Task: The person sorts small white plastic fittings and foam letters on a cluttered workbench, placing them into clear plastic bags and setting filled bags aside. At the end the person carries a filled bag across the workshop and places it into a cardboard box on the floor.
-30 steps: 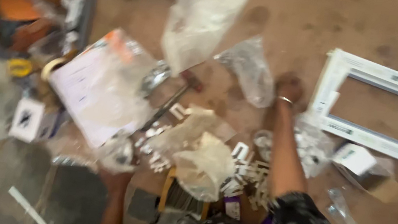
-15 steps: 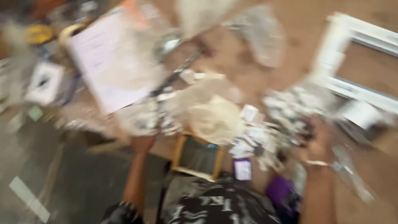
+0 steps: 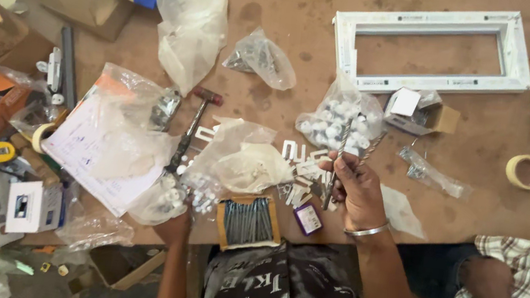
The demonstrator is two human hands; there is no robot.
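— So, what is the right hand (image 3: 355,192) gripping, seen from the head camera?

— Long twisted metal drill bits (image 3: 340,153), thin and grey, fingers wrapped tight around the lower ends. One runs nearly straight away from the person, tip up over a clear bag of white fittings (image 3: 341,118); a second leans out to the right.

— And the left hand (image 3: 174,220)?

— Down at the table's near edge, under a crumpled plastic bag (image 3: 161,202). Whether it grips anything, I cannot tell. An open box of nails (image 3: 248,220) sits between both hands.
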